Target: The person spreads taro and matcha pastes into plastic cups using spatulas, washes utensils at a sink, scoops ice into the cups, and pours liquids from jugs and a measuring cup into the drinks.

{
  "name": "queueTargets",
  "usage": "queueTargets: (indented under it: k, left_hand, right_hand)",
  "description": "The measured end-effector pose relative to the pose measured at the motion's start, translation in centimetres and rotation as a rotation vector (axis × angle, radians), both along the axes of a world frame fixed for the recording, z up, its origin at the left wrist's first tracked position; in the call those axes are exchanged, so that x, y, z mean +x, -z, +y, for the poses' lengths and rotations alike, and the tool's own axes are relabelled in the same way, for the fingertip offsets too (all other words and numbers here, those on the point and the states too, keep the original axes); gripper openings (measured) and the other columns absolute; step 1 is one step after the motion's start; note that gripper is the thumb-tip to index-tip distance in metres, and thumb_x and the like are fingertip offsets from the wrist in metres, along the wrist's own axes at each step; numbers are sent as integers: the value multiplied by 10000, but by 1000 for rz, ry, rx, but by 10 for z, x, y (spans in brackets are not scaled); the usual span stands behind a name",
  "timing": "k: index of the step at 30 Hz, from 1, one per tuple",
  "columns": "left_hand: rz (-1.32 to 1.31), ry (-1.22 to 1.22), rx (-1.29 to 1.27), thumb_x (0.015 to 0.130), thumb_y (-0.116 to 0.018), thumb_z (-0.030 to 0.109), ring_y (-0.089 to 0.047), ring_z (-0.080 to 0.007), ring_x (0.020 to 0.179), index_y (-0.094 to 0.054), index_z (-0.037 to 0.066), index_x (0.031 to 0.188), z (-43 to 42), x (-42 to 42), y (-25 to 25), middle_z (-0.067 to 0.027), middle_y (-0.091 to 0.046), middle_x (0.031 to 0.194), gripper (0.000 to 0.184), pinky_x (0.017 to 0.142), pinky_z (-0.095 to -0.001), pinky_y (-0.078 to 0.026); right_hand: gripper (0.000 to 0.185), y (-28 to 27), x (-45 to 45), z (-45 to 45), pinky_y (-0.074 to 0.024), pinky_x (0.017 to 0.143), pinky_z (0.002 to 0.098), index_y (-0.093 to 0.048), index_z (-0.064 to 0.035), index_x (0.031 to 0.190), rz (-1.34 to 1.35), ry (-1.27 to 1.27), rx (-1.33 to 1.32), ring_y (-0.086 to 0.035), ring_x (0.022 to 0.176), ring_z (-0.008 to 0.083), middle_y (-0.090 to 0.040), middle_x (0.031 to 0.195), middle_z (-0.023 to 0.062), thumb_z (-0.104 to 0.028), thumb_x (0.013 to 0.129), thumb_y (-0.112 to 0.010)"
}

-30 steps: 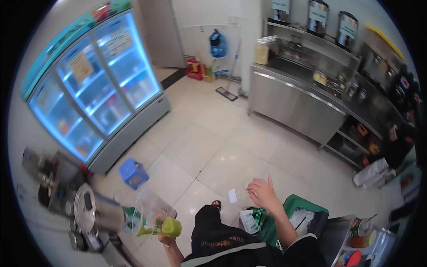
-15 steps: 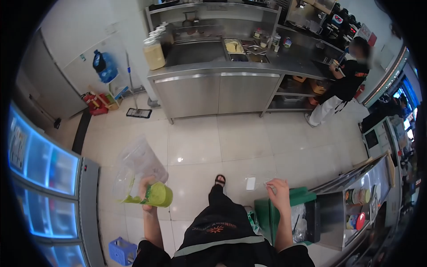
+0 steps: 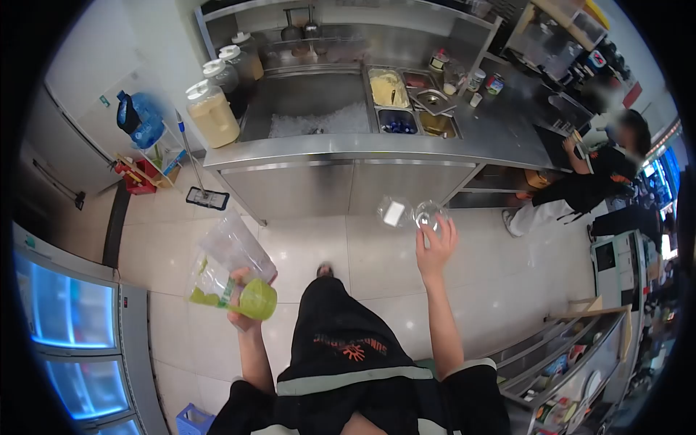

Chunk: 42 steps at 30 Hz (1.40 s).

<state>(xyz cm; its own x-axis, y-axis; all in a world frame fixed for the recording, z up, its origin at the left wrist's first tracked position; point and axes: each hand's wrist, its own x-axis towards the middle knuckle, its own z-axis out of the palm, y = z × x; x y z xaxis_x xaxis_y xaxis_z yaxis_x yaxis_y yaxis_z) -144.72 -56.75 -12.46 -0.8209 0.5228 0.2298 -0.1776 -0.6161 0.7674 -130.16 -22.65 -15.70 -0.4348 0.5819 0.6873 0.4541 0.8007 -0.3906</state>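
Observation:
My left hand [image 3: 243, 319] is wrapped round a clear plastic cup [image 3: 254, 299] with green pulp smeared inside, tilted on its side. A second, larger clear container [image 3: 235, 246] rests against it in the same grasp. My right hand [image 3: 435, 246] is raised on the right, its fingers pinching a clear round lid [image 3: 429, 216]. Beside that lid is another clear piece with a white patch [image 3: 394, 213]; whether my fingers touch it cannot be made out.
Ahead stands a steel counter [image 3: 319, 148] with an ice well, food pans [image 3: 388, 88] and jugs [image 3: 212, 116]. A co-worker [image 3: 602, 159] stands at its right. A mop [image 3: 207, 197], lit fridge [image 3: 72, 312], blue stool [image 3: 194, 419] and steel rack [image 3: 565, 362] surround the floor.
The view has swung right and come closer to the steel counter. The green bin has nearly left the view. Both hands still hold their things, and my right hand appears higher and farther forward.

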Motion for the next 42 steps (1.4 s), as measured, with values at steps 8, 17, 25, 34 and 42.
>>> queueTargets:
  k: [8, 17, 25, 34, 42]
  left_hand:
    - [-30, 83, 30, 506, -668, 618, -368, -330, 1113, -377, 65, 1142, 174, -165, 17, -139, -326, 1211, 891, 923, -550, -307]
    - [5, 133, -52, 482, -672, 642, -448, -293, 1021, -394, 29, 1114, 309, -289, 6, -118, -380, 1155, 923, 900, -554, -338]
    - [-25, -154, -200, 489, -607, 709, -479, -222, 919, -378, -2, 1126, 342, -287, -2, -97, -405, 1044, 982, 790, -331, -423]
    - [-108, -247, -79, 493, -633, 680, -351, -336, 1094, -352, 56, 1161, 379, -280, -4, -158, -285, 1214, 956, 910, -599, -279]
    - [-123, -286, -37, 483, -640, 682, -283, -358, 1160, -365, 102, 1167, 375, -273, 4, -159, -244, 1261, 938, 928, -596, -255]
  right_hand:
    - [113, 70, -190, 140, -377, 841, 414, -630, -139, 786, 66, -136, -83, -435, 1007, 342, -519, 1025, 78, -132, 674, -643]
    - [129, 132, -272, 217, -369, 838, 412, -633, -152, 781, -134, -228, -127, -428, 1033, 340, -518, 1021, 63, -136, 654, -645]
    - [405, 107, -280, 272, -343, 835, 397, -549, -90, 1002, -29, -300, -350, -470, 940, 310, -514, 1006, 99, -183, 619, -640]
    - [368, 137, -374, 375, -471, 718, 361, -580, -99, 946, -953, -751, -318, -552, 837, 259, -548, 875, 82, -143, 589, -653]
    - [318, 120, -360, 423, -489, 602, 283, -601, -36, 893, -379, -702, -763, -601, 685, 225, -597, 820, 118, -148, 614, -704]
